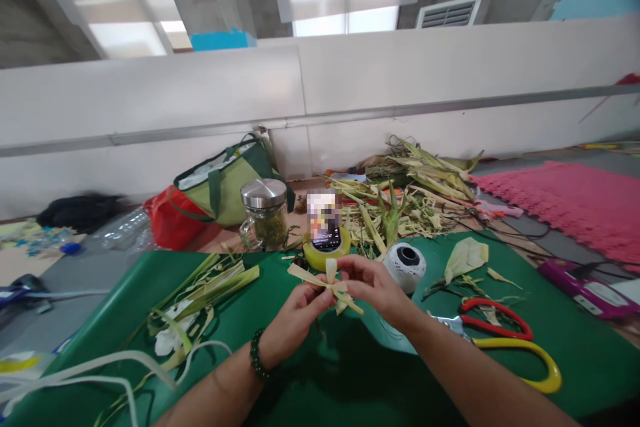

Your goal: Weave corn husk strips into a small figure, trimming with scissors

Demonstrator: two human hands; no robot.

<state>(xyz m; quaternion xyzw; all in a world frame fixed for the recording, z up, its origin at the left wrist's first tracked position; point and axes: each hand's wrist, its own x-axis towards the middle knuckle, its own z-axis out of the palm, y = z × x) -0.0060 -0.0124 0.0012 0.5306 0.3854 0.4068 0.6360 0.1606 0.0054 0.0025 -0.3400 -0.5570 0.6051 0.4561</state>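
Between my two hands is a small bundle of pale corn husk strips (336, 288), its ends sticking out in several directions like a bow or cross. My left hand (299, 312) pinches it near its middle with thumb and fingers; a dark bead bracelet is round that wrist. From the right, my right hand (373, 285) closes thumb and fingertips on the upper right strips. Just behind the husks, a phone (325, 223) with a lit screen stands in a yellow tape roll (326, 260). A white spool of thread (404, 267) stands beside my right hand.
Red-and-yellow-handled scissors (500, 340) lie at right on the green mat (210, 347). Husk pieces (210, 293) lie at left, with a heap of husks (410, 180) at the back. A glass jar (265, 217) stands before a green bag (230, 193). White cable (100, 367) crosses the lower left.
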